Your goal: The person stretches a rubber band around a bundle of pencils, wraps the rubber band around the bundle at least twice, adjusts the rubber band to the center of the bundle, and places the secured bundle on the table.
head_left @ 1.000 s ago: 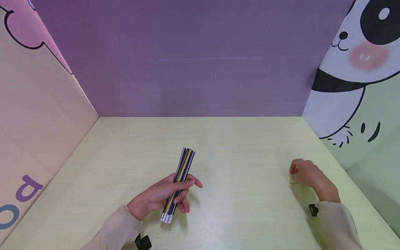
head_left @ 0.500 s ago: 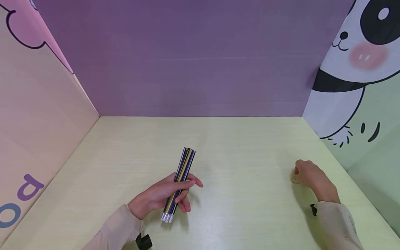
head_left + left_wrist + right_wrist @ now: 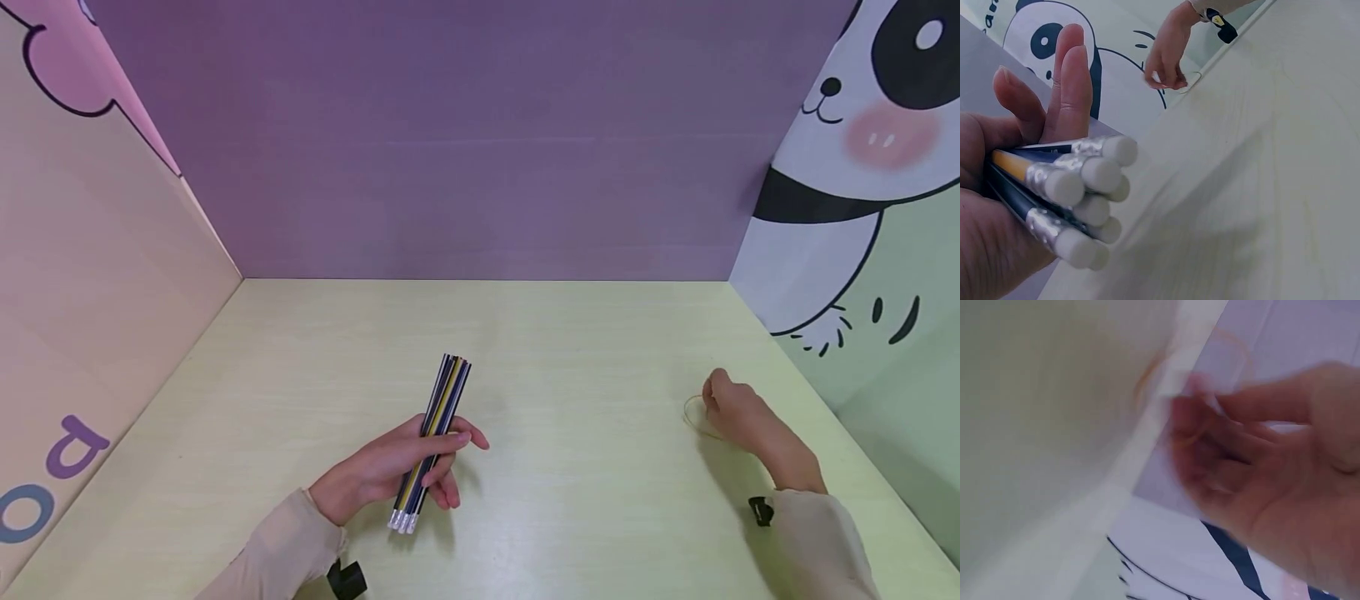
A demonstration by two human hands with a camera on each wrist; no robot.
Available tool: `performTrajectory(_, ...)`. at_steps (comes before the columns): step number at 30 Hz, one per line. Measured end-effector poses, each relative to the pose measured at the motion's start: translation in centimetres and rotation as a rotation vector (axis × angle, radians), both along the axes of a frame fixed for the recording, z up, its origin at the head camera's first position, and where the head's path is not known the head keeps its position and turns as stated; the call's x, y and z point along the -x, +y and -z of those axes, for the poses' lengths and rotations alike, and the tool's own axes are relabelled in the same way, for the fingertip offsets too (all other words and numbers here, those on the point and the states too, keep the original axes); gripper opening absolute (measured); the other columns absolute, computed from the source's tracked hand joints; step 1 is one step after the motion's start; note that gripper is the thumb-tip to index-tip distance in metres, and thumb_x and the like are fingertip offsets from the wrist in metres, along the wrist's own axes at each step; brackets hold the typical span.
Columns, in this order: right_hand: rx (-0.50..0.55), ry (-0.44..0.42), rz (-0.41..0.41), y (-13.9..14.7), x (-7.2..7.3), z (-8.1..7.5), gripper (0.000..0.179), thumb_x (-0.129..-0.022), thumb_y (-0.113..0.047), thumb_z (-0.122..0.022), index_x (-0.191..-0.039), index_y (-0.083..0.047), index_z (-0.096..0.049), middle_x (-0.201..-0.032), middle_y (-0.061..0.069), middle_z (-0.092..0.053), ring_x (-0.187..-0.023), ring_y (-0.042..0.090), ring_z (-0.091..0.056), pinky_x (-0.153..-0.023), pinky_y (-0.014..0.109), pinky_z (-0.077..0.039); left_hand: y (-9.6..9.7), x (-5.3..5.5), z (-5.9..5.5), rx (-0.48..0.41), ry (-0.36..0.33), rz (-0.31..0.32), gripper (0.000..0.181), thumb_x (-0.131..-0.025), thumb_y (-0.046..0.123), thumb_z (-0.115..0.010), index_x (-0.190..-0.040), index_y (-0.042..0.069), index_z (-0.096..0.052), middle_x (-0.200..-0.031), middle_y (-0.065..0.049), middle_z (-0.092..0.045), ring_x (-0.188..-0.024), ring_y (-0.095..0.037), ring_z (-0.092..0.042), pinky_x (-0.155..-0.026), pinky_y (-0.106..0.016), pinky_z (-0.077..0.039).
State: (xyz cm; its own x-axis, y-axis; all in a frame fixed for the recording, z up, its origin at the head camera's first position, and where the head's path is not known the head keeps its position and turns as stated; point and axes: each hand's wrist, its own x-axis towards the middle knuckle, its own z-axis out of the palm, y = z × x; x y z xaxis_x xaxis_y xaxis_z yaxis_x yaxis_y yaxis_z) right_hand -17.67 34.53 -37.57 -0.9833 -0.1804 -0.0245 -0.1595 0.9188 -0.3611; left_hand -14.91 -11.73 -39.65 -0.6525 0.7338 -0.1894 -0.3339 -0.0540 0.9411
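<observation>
My left hand [image 3: 408,458] grips a bundle of pencils [image 3: 452,385] over the middle of the table, thumb across them. The bundle leans up and to the right; one pencil is yellow, most are dark. In the left wrist view several white erasers [image 3: 1101,174] in silver ferrules face the camera. Over at the right side of the table, my right hand [image 3: 742,417] pinches a thin, tan rubber band [image 3: 686,414], whose loop sticks out left of the fingers. The right wrist view shows this hand [image 3: 1260,462] blurred, the band [image 3: 1145,380] a faint orange arc.
The pale wooden table [image 3: 570,467] is bounded by a purple back wall [image 3: 480,150], a pinkish left wall [image 3: 97,275] and a green right wall [image 3: 915,417] with a panda print. Black wrist straps [image 3: 347,579] show at the sleeves.
My right hand has lifted slightly, and the rubber band now shows as a wider loop beside its fingers. The left hand with the pencils has stayed nearly still.
</observation>
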Motion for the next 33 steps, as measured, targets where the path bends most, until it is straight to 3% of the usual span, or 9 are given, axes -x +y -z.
performTrajectory(3,0.172,0.054,-0.019,-0.6,0.1,-0.2,0.021,-0.099,0.000,-0.037,-0.120,0.004,-0.037,-0.072,0.006,-0.053,-0.059,0.019,-0.045,-0.055,0.031,-0.037,0.0,0.0,0.0,0.015,-0.008,-0.005,0.037,-0.102,0.028,-0.058,-0.127,0.001,-0.053,-0.051,0.000,-0.047,-0.068,-0.024,-0.072,-0.066,-0.038,-0.060)
performTrajectory(5,0.273,0.079,-0.030,-1.2,0.2,-0.4,0.029,-0.101,-0.003,-0.039,-0.129,0.001,-0.038,-0.077,0.007,-0.060,-0.063,0.020,-0.053,-0.058,0.029,-0.042,0.0,0.0,0.0,0.021,-0.012,-0.008,0.038,-0.102,0.029,-0.058,-0.127,0.001,-0.053,-0.051,0.000,-0.047,-0.068,-0.024,-0.072,-0.065,-0.038,-0.060)
performTrajectory(9,0.548,0.079,-0.077,-2.4,0.3,-0.5,0.026,-0.104,-0.009,-0.045,-0.129,-0.002,-0.046,-0.083,0.013,-0.065,-0.076,0.024,-0.065,-0.070,0.024,-0.052,0.1,0.0,0.1,0.019,-0.014,-0.008,0.038,-0.102,0.029,-0.058,-0.128,0.001,-0.053,-0.050,0.000,-0.047,-0.067,-0.024,-0.072,-0.065,-0.037,-0.060)
performTrajectory(15,1.049,-0.123,-0.226,-3.9,0.3,-0.8,0.019,-0.106,-0.008,-0.046,-0.125,-0.009,-0.052,-0.083,0.006,-0.060,-0.073,0.018,-0.065,-0.077,0.027,-0.057,0.2,0.0,0.2,0.019,-0.019,-0.008,0.037,-0.103,0.028,-0.057,-0.128,0.001,-0.052,-0.049,0.000,-0.048,-0.067,-0.023,-0.072,-0.064,-0.036,-0.060)
performTrajectory(19,1.259,-0.280,-0.320,-4.9,0.3,-1.4,0.026,-0.107,-0.002,-0.036,-0.126,-0.010,-0.053,-0.094,0.005,-0.063,-0.071,0.018,-0.063,-0.072,0.030,-0.057,0.2,0.0,0.2,0.020,-0.019,-0.013,0.036,-0.103,0.027,-0.057,-0.128,0.001,-0.052,-0.049,0.000,-0.047,-0.066,-0.023,-0.072,-0.064,-0.036,-0.060)
performTrajectory(23,1.338,-0.366,-0.387,-5.9,0.4,-1.7,0.038,-0.104,0.008,-0.030,-0.131,-0.010,-0.049,-0.111,0.009,-0.065,-0.073,0.019,-0.064,-0.063,0.027,-0.054,0.1,0.0,0.2,0.016,-0.018,-0.010,0.036,-0.103,0.027,-0.056,-0.127,0.001,-0.051,-0.049,0.000,-0.047,-0.066,-0.024,-0.072,-0.065,-0.036,-0.060)
performTrajectory(27,1.333,-0.376,-0.425,-7.1,0.6,-1.8,0.035,-0.102,0.010,-0.038,-0.127,-0.013,-0.047,-0.129,0.009,-0.065,-0.077,0.020,-0.071,-0.053,0.021,-0.050,0.1,0.0,0.2,0.012,-0.016,-0.009,0.036,-0.103,0.027,-0.057,-0.127,0.001,-0.051,-0.049,0.000,-0.048,-0.067,-0.024,-0.072,-0.065,-0.036,-0.060)
performTrajectory(30,1.254,-0.341,-0.377,-8.3,0.6,-1.9,0.019,-0.100,0.004,-0.052,-0.111,-0.011,-0.047,-0.131,0.009,-0.065,-0.076,0.024,-0.074,-0.047,0.023,-0.049,0.1,0.0,0.2,0.011,-0.014,-0.008,0.036,-0.103,0.027,-0.057,-0.127,0.001,-0.052,-0.049,0.000,-0.048,-0.067,-0.023,-0.072,-0.065,-0.037,-0.060)
performTrajectory(33,1.112,-0.284,-0.317,-9.7,0.4,-2.0,0.017,-0.096,-0.004,-0.064,-0.095,-0.006,-0.047,-0.127,0.013,-0.067,-0.080,0.034,-0.074,-0.055,0.033,-0.058,0.2,0.0,0.2,0.011,-0.016,-0.004,0.036,-0.103,0.027,-0.057,-0.127,0.001,-0.051,-0.050,0.000,-0.048,-0.066,-0.023,-0.072,-0.065,-0.037,-0.060)
